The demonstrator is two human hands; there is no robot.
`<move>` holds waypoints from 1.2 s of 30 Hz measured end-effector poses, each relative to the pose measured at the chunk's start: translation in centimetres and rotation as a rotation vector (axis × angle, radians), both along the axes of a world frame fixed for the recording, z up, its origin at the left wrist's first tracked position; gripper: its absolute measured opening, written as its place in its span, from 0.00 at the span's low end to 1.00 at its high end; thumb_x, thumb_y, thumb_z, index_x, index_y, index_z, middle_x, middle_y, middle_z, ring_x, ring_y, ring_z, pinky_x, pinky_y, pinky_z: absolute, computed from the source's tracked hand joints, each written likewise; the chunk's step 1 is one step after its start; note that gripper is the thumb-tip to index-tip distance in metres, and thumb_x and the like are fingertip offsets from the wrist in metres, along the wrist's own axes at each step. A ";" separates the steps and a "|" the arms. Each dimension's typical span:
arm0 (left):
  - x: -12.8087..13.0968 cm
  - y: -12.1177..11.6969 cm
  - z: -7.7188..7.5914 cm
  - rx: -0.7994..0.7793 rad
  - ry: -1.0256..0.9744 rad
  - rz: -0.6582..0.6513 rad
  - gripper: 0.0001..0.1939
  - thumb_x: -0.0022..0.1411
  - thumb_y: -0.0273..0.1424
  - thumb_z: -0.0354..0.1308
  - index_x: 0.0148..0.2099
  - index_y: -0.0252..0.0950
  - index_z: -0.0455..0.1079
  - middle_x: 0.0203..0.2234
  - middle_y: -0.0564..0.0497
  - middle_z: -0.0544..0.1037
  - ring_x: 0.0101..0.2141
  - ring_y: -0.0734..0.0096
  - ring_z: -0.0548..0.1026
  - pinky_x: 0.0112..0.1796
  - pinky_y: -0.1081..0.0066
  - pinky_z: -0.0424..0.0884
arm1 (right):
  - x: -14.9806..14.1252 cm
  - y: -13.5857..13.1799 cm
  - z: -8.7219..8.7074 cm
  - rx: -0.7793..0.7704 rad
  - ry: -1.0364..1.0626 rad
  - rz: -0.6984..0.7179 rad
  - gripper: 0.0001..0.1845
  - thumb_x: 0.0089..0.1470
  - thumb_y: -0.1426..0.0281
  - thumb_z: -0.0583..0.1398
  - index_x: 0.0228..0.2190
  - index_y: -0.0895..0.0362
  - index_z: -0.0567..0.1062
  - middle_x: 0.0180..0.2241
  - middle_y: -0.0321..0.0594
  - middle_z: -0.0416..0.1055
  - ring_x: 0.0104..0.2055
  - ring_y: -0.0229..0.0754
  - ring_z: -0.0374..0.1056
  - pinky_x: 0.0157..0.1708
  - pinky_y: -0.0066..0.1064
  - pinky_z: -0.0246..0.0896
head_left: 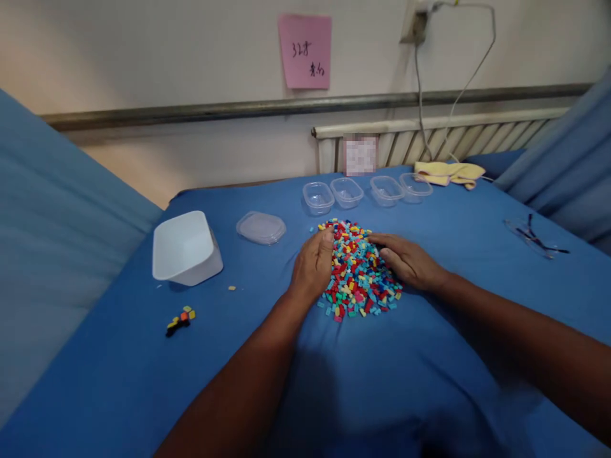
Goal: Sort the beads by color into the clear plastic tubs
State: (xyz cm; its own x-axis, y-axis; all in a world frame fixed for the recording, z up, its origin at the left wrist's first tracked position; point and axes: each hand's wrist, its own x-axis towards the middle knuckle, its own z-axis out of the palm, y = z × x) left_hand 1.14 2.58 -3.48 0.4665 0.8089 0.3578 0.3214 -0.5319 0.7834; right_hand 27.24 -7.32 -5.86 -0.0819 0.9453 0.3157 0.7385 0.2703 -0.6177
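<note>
A heap of small toy building bricks [356,273] in red, light blue, yellow, green and dark blue lies on the blue cloth [372,381]. My left hand [312,264] rests against the heap's left side, fingers extended along it and partly hidden behind the thumb. On the opposite side, my right hand [410,261] touches the bricks with its fingers stretched out and its thumb lower down. Neither hand holds a brick that I can see; the heap sits between both palms.
A white tub [186,251] stands at the left, beside stacked clear lids [261,228]. Several clear plastic containers [318,198] line the back. A yellow cloth [449,173] and eyeglasses [534,236] lie at the right. Several loose pieces [181,320] sit at the front left.
</note>
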 end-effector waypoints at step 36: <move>-1.0 1.3 -1.5 -0.105 -0.277 0.085 0.42 0.81 0.59 0.40 0.55 0.28 0.82 0.48 0.39 0.87 0.51 0.56 0.85 0.56 0.61 0.78 | -6.3 5.5 4.3 -0.005 -0.400 0.168 0.27 0.59 0.69 0.64 0.60 0.53 0.80 0.61 0.50 0.78 0.63 0.58 0.74 0.64 0.50 0.71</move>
